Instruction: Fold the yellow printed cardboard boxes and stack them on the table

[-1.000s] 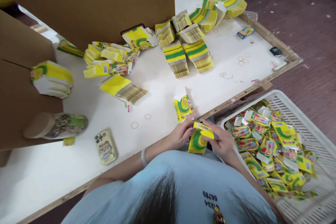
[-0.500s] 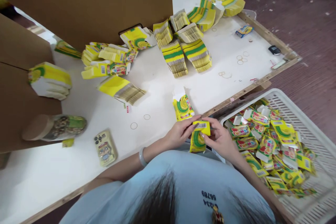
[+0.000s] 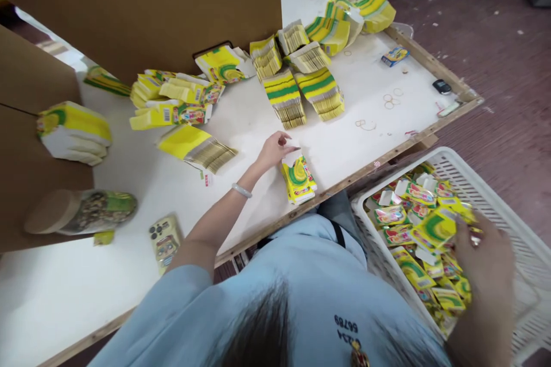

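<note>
My left hand [image 3: 275, 152] is at the white flap on the far end of a yellow-green box stack [image 3: 298, 178] near the table's front edge; its thumb and fingers are parted around the flap. Over the white basket [image 3: 456, 157] on the right is my right hand [image 3: 482, 246], blurred, with a yellow-green box [image 3: 435, 228] by its fingertips. Whether the fingers grip that box I cannot tell. Many small yellow boxes [image 3: 407, 264] fill the basket beneath it.
Bundles of flat yellow cartons [image 3: 282, 94] stand mid-table, with more cartons [image 3: 172, 97] to the left. A jar [image 3: 99, 212], a phone [image 3: 165, 241], rubber bands [image 3: 390, 101] and a small blue box [image 3: 395, 56] lie around. Cardboard [image 3: 172, 6] stands behind.
The hands have parted. My left hand moved up and left to the stack's flap; my right hand went right, over the basket. The box between them has left the front of my body.
</note>
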Available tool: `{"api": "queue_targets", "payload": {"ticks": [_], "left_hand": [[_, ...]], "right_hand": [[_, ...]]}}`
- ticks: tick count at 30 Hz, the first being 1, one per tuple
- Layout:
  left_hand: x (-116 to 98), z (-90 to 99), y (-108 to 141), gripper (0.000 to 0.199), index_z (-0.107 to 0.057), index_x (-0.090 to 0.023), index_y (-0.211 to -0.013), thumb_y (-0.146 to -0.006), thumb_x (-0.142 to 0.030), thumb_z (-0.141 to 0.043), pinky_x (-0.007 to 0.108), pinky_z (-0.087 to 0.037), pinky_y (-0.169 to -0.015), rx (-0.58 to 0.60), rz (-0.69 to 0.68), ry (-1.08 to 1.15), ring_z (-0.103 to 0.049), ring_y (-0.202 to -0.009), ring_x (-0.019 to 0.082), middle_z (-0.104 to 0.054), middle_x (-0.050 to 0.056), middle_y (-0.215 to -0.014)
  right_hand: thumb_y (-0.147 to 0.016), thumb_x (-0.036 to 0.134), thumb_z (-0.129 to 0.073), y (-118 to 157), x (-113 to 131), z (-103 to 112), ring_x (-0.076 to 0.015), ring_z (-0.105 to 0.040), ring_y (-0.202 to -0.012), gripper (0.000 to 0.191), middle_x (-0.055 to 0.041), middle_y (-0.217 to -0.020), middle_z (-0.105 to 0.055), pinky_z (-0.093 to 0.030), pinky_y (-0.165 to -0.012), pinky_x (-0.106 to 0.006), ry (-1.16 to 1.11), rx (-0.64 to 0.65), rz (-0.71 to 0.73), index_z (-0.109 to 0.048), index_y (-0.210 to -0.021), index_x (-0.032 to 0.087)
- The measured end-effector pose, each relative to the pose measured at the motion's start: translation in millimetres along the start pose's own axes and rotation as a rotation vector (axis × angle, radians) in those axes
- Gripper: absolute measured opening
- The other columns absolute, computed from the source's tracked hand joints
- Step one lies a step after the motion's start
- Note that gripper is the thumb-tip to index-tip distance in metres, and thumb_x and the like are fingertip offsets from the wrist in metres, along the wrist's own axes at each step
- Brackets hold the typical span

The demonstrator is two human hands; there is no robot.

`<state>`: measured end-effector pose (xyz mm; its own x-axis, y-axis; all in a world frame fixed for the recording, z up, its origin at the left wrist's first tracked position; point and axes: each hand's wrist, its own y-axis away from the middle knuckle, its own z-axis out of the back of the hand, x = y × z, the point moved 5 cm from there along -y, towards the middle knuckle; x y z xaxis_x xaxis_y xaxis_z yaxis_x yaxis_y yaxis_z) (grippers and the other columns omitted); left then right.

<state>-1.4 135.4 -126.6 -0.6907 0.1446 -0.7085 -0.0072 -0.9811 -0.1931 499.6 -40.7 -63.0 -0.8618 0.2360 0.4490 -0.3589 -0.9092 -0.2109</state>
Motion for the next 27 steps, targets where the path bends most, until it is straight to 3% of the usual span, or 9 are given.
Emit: {"api": "queue_targets", "payload": {"ticks": [4,8,12,15,17,20,22,24,27], "left_hand": [[-1.3,8.8,-9.4,0.053,-0.062,-0.021,-0.069,-0.095,-0.067,-0.063,0.037,-0.052,-0.075,0.062,-0.066,0.043,-0.053,-0.069,0.015,-0.064,0.002,-0.072],[-36.2,34.8,2.3,0.05,-0.076,-0.026,-0.091,-0.099,-0.069,-0.052,0.056,-0.051,-0.098,-0.057,-0.245,0.079,-0.065,-0.104,0.031,-0.075,0.013,-0.112],[-80.1,44.0,33.1,0.05,-0.075,-0.021,-0.106,-0.107,-0.059,-0.042,0.038,-0.057,-0.076,-0.119,-0.294,0.125,-0.068,-0.08,0.02,-0.078,0.009,-0.093],[-112.4,45.3,57.7,0.044,-0.074,-0.017,-0.109,-0.111,-0.047,-0.042,0.027,-0.053,-0.065,-0.159,-0.287,0.168,-0.066,-0.068,0.014,-0.076,0.005,-0.082],[-126.0,47.5,69.1,0.039,-0.074,-0.017,-0.109,-0.111,-0.043,-0.045,0.025,-0.052,-0.063,-0.2,-0.261,0.258,-0.067,-0.068,0.013,-0.076,0.005,-0.083],[-134.8,40.8,80.8,0.041,-0.069,-0.022,-0.129,-0.11,-0.048,-0.043,0.026,-0.056,-0.069,-0.163,-0.27,0.433,-0.072,-0.082,0.017,-0.077,0.008,-0.101],[-140.0,24.9,89.9,0.065,-0.045,-0.028,-0.156,-0.102,-0.064,-0.051,0.038,-0.06,-0.092,-0.063,-0.363,0.482,-0.069,-0.118,0.027,-0.065,0.016,-0.139],[-145.0,2.6,101.2,0.099,-0.012,-0.029,-0.169,-0.093,-0.073,-0.059,0.055,-0.048,-0.116,0.063,-0.444,0.466,-0.045,-0.15,0.039,-0.034,0.022,-0.168],[-149.6,-27.6,115.6,0.092,-0.001,-0.027,-0.17,-0.102,-0.063,-0.051,0.057,-0.038,-0.125,0.264,-0.433,0.471,-0.038,-0.155,0.041,-0.026,0.023,-0.172]], "right_hand": [[-0.093,0.064,-0.061,-9.7,9.3,7.3,-0.0549,-0.048,-0.143,0.08,-0.0323,-0.147,-0.057,-0.039,-0.111,-0.077,0.089,-0.088,0.046,-0.049,-0.157,0.017],[-0.098,0.057,-0.059,-8.7,108.8,-53.6,-0.0422,-0.055,-0.14,0.068,-0.0251,-0.145,-0.061,-0.043,-0.116,-0.069,-0.272,0.008,0.287,-0.051,-0.151,0.015],[-0.101,0.047,-0.06,7.4,225.9,-108.3,-0.0353,-0.049,-0.148,0.064,-0.0221,-0.152,-0.056,-0.044,-0.119,-0.061,-0.592,0.036,0.608,-0.042,-0.155,0.019],[-0.103,0.042,-0.058,22.4,272.3,-125.8,-0.0298,-0.069,-0.117,0.05,-0.0181,-0.126,-0.07,-0.06,-0.097,-0.046,-0.716,0.002,0.688,-0.049,-0.147,0.02],[-0.104,0.037,-0.058,30.0,279.9,-127.0,-0.0251,-0.073,-0.094,0.039,-0.0124,-0.107,-0.074,-0.062,-0.082,-0.038,-0.751,-0.024,0.707,-0.055,-0.14,0.022],[-0.105,0.034,-0.055,34.9,270.2,-119.2,-0.0236,-0.074,-0.09,0.032,-0.0103,-0.104,-0.075,-0.062,-0.081,-0.036,-0.78,-0.031,0.703,-0.059,-0.135,0.023],[-0.107,0.035,-0.047,33.8,258.5,-112.4,-0.0255,-0.074,-0.105,0.033,-0.0113,-0.113,-0.075,-0.061,-0.093,-0.041,-0.823,-0.011,0.622,-0.06,-0.135,0.024],[-0.109,0.039,-0.04,32.2,248.1,-105.7,-0.03,-0.064,-0.131,0.037,-0.0131,-0.129,-0.071,-0.053,-0.11,-0.053,-0.874,-0.022,0.499,-0.063,-0.134,0.024],[-0.108,0.046,-0.04,33.3,239.8,-99.4,-0.0338,-0.043,-0.154,0.041,-0.0132,-0.145,-0.064,-0.033,-0.125,-0.065,-0.949,-0.034,0.339,-0.067,-0.129,0.024]]}}
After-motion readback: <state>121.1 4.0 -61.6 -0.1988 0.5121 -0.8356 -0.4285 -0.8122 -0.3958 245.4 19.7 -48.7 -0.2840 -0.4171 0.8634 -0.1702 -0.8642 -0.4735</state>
